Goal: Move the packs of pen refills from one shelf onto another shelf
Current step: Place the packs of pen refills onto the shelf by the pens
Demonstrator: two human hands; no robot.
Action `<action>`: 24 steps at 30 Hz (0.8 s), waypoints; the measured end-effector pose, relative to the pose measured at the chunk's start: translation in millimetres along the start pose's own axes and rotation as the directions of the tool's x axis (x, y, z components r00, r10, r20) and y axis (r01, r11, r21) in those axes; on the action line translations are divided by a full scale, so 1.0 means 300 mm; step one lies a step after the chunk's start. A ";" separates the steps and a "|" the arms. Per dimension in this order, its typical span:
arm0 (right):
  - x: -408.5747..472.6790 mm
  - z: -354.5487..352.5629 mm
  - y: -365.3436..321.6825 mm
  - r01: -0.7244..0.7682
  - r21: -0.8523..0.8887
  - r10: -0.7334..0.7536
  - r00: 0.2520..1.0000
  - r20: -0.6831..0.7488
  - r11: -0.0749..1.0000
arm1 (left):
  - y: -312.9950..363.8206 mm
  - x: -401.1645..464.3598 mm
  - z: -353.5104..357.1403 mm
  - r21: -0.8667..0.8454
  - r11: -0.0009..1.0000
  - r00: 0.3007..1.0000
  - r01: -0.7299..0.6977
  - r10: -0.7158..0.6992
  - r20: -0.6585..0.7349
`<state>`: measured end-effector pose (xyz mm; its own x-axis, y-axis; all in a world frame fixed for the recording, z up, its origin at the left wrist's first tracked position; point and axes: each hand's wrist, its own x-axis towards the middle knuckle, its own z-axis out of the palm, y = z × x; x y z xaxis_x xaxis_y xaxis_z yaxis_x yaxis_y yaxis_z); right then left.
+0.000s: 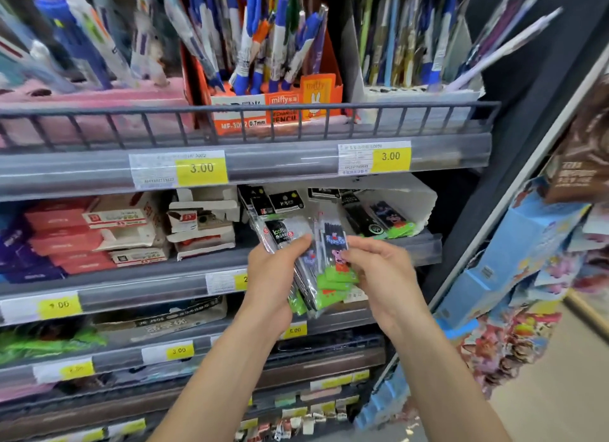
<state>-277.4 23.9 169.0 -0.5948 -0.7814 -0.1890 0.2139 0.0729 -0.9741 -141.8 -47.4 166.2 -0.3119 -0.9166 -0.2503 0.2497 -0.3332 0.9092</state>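
Stationery shelves (230,273) fill the background as a person's left hand (272,273) and right hand (379,273) together grip a fanned stack of pen refill packs (324,260) before the second shelf.

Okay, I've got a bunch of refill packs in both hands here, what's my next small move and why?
Probably square up the stack before moving it. The refill packs are fanned between the left hand and right hand, in front of the white box that still holds more, so they could slip.
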 end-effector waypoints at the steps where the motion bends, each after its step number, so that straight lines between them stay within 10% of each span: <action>1: 0.019 -0.004 -0.013 0.009 -0.029 -0.010 0.999 -0.039 1.000 | 0.003 -0.002 -0.007 -0.018 1.000 1.000 0.016 -0.016 -0.007; 9: 0.208 0.067 -0.134 0.104 -0.639 -0.230 0.966 -0.116 0.762 | 0.030 -0.023 -0.074 -0.023 0.992 0.993 0.121 -0.121 0.001; 19: 0.245 0.092 -0.057 0.242 -0.969 -0.508 0.842 0.181 0.056 | 0.069 -0.031 -0.059 -0.062 0.972 0.974 0.226 -0.225 0.028; 24: 0.231 0.091 -0.044 0.279 -0.957 -0.524 0.829 0.197 0.081 | 0.060 -0.035 -0.039 -0.086 0.961 0.965 0.262 -0.257 0.058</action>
<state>-300.3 -47.9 172.2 -0.4522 -0.8079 0.3779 -0.8900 0.3810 -0.2504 -123.2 -46.4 181.3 -0.4186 -0.7854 -0.4560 0.2376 -0.5793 0.7797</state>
